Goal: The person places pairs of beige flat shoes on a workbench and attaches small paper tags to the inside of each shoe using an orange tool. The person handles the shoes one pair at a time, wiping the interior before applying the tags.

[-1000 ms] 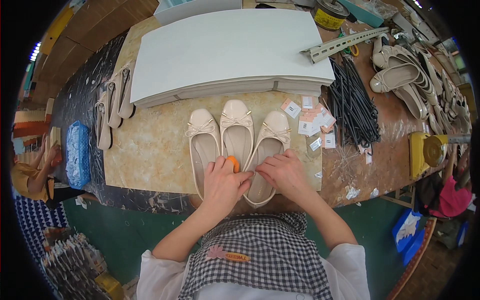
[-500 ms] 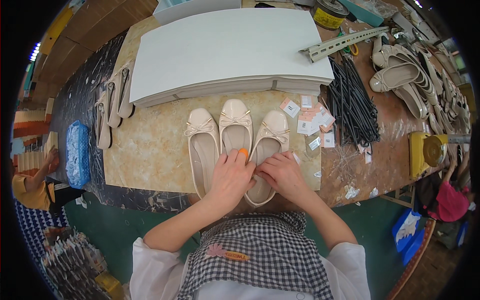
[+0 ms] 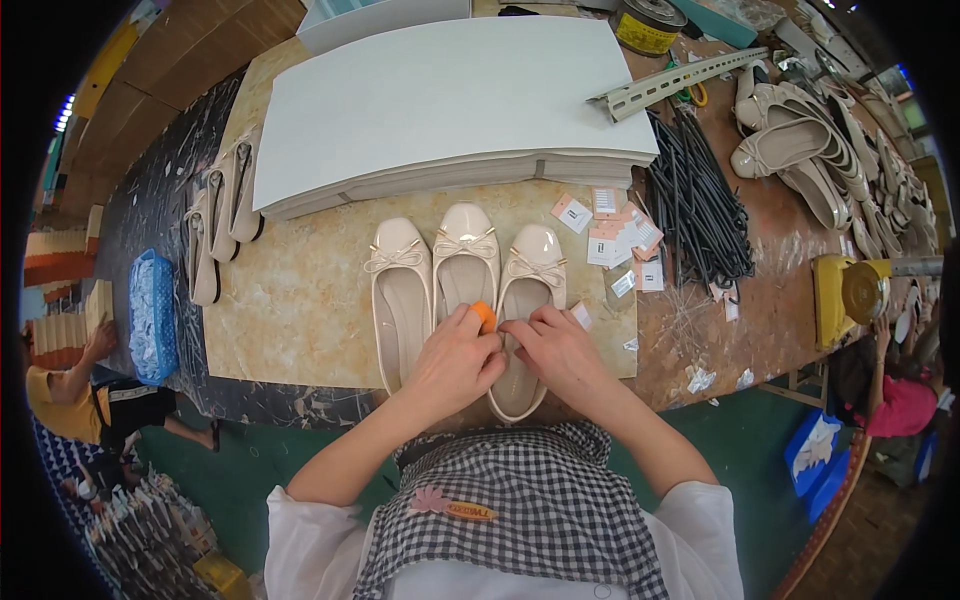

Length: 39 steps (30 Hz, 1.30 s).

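Resting at the centre of the frame, the left hand [image 3: 455, 362] has its fingers curled and pressed together around a small orange object [image 3: 485, 315], which shows only between the fingertips, so its kind cannot be told. The right hand [image 3: 555, 350] lies just beside it, fingers bent and close together, with the fingertips pinching at the inner edge of the right shoe [image 3: 525, 325]. Both hands meet over the gap between the middle shoe [image 3: 464, 265] and the right shoe, and cover the heel ends of both. Three beige flat shoes with small bows stand side by side, toes pointing toward the top of the frame, on a mottled yellow table top [image 3: 300, 310]; the left shoe [image 3: 398, 295] is untouched. Above the shoes lies a stack of large white boards [image 3: 440, 100], spanning the upper centre. Right of the shoes, small paper tags [image 3: 615, 235] are scattered, and further right lies a bundle of thin black rods [image 3: 695, 205]. A pile of more beige shoes [image 3: 800, 150] fills the upper right. A yellow machine [image 3: 850, 295] sits at the right edge. Two pale soles [image 3: 215, 220] lie at the left of the table top, with a blue bag [image 3: 152, 315] beside them. Another person [image 3: 70, 395] sits at the far left.
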Each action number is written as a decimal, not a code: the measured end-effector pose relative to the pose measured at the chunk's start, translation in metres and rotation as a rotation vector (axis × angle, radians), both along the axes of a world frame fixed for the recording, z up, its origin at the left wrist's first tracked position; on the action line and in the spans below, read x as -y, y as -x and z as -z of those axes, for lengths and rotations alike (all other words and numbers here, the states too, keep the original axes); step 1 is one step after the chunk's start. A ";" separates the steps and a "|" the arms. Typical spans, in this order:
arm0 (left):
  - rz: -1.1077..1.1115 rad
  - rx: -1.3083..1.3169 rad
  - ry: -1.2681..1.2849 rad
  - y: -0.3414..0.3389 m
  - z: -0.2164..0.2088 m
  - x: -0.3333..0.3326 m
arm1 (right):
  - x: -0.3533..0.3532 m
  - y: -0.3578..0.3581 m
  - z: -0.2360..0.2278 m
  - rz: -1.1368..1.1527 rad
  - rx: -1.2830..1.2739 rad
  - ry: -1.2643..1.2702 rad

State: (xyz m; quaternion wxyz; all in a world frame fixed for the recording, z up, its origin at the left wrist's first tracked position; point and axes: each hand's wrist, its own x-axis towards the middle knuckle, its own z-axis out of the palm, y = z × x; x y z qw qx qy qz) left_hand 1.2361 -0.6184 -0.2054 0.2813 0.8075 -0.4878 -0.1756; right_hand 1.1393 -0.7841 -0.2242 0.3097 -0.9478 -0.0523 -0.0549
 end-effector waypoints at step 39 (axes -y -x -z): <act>-0.256 -0.645 0.081 0.005 -0.015 0.005 | 0.013 0.023 -0.027 0.324 -0.414 -0.935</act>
